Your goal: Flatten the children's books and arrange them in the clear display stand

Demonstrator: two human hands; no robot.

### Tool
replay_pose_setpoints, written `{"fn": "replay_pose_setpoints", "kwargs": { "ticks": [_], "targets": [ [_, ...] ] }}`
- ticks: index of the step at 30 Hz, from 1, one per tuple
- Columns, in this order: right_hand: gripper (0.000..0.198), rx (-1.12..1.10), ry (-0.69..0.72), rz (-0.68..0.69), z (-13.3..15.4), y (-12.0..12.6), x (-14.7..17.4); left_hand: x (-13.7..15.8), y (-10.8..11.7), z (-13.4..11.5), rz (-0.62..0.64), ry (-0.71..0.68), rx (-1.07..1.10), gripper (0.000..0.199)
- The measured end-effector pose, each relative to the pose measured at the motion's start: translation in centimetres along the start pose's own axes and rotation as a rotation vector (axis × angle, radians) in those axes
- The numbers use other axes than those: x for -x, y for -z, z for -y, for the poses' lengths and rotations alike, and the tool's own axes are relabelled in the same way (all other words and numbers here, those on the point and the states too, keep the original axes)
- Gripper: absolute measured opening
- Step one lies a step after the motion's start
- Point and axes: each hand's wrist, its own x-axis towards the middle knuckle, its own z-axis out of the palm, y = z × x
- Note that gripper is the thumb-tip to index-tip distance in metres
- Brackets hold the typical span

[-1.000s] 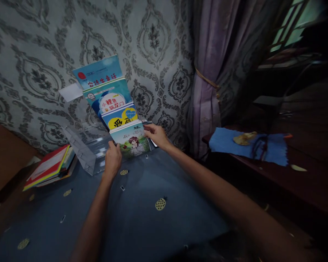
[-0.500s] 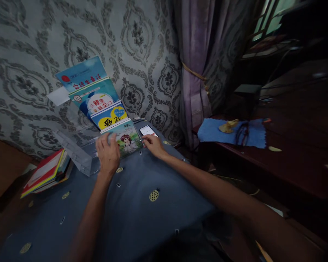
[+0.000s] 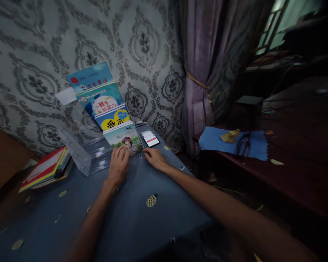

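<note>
Children's books stand in a stepped clear plastic rack point(image 3: 75, 151). In front is a green picture book point(image 3: 121, 135) with a cartoon girl on its cover. Behind it rise a yellow-and-blue book point(image 3: 115, 118), a teal book point(image 3: 105, 102) and a light blue book point(image 3: 90, 75). My left hand point(image 3: 119, 163) lies with outstretched fingers against the front book's lower edge. Beside the rack's lower right corner, my right hand point(image 3: 155, 158) has its fingers curled together; whether they grip anything is hidden. A phone point(image 3: 151, 139) with a lit screen lies just beyond it.
A blue pineapple-print cloth point(image 3: 128, 218) covers the table. Red and yellow books point(image 3: 47, 169) are stacked left of the rack. To the right, a dark red bench point(image 3: 229, 154) bears a blue cloth point(image 3: 211, 140). A purple curtain point(image 3: 198, 65) hangs by the patterned wall.
My left hand has moved right and down, from the front book's left side to its lower edge. My right hand has drawn down off the phone. The view has shifted slightly.
</note>
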Motion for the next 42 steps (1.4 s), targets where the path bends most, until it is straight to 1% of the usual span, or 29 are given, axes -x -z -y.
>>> {"fn": "replay_pose_setpoints", "kwargs": {
  "ticks": [2, 5, 8, 11, 13, 15, 19, 25, 33, 39, 42],
  "targets": [
    [0.029, 0.031, 0.031, 0.021, -0.1, 0.0, 0.0, 2.3, -0.5, 0.5, 0.028, -0.008, 0.02, 0.03],
    [0.028, 0.072, 0.078, 0.05, -0.4, 0.0, 0.0, 5.7, -1.0, 1.6, 0.076, 0.021, 0.048, 0.029],
    [0.029, 0.105, 0.119, 0.08, -0.6, 0.1, 0.0, 8.1, -1.0, 2.7, 0.139, 0.113, 0.094, 0.025],
    [0.03, 0.125, 0.144, 0.11, -0.7, 0.2, 0.0, 9.3, -0.8, 3.5, 0.173, 0.243, 0.134, 0.023],
    [0.03, 0.122, 0.128, 0.116, -0.7, 0.2, 0.1, 9.5, -0.7, 3.8, 0.179, 0.309, 0.169, 0.023],
    [0.03, 0.107, 0.1, 0.124, -0.8, 0.3, 0.1, 9.5, -0.5, 3.9, 0.196, 0.339, 0.206, 0.023],
    [0.03, 0.064, 0.078, 0.139, -0.9, 0.4, 0.1, 9.2, -0.1, 3.5, 0.262, 0.337, 0.242, 0.02],
    [0.03, 0.039, 0.035, 0.145, -0.8, 0.3, 0.1, 9.2, 0.1, 2.9, 0.314, 0.329, 0.213, 0.017],
    [0.033, 0.019, -0.004, 0.13, -1.0, -0.1, 0.2, 9.4, 0.5, 3.0, 0.321, 0.335, 0.19, 0.019],
    [0.031, -0.075, -0.04, 0.092, -0.7, -0.4, 0.6, 9.4, 0.7, 3.2, 0.326, 0.351, 0.159, 0.023],
    [0.032, -0.123, -0.064, 0.096, -0.7, -0.5, 0.6, 9.4, 0.7, 3.2, 0.303, 0.354, 0.164, 0.028]
  ]
}}
